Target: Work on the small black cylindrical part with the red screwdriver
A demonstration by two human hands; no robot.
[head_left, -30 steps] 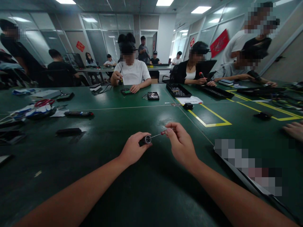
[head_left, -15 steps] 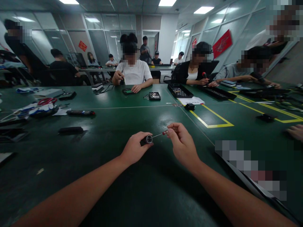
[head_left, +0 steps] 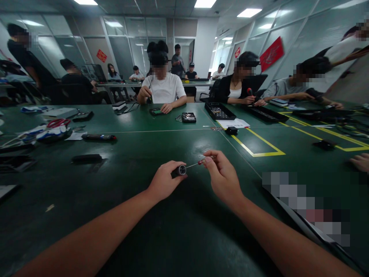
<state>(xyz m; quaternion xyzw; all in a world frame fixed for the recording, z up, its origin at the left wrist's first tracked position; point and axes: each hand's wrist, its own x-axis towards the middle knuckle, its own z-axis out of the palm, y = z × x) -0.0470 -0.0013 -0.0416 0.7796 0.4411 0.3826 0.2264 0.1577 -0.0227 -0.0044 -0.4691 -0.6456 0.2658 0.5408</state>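
Note:
My left hand (head_left: 163,184) grips a short black cylindrical handle (head_left: 178,171) with a round silver end facing right. My right hand (head_left: 223,177) pinches a thin metal bit with a red collar (head_left: 198,163); its slim shaft points left and meets the handle's silver end. Both hands hover just above the dark green table (head_left: 138,215), near its middle, a short gap apart.
A black pen-like tool (head_left: 98,137), a flat black bar (head_left: 86,158) and red scissors (head_left: 57,123) lie at left. Black trays (head_left: 217,110), a small black box (head_left: 231,130) and yellow tape lines (head_left: 259,148) sit ahead right. Several people work across the table; another person's hand (head_left: 360,161) rests at right.
My hands and the tool have barely moved. The view shifted slightly, and the standing person at the far right leaned further out of the picture.

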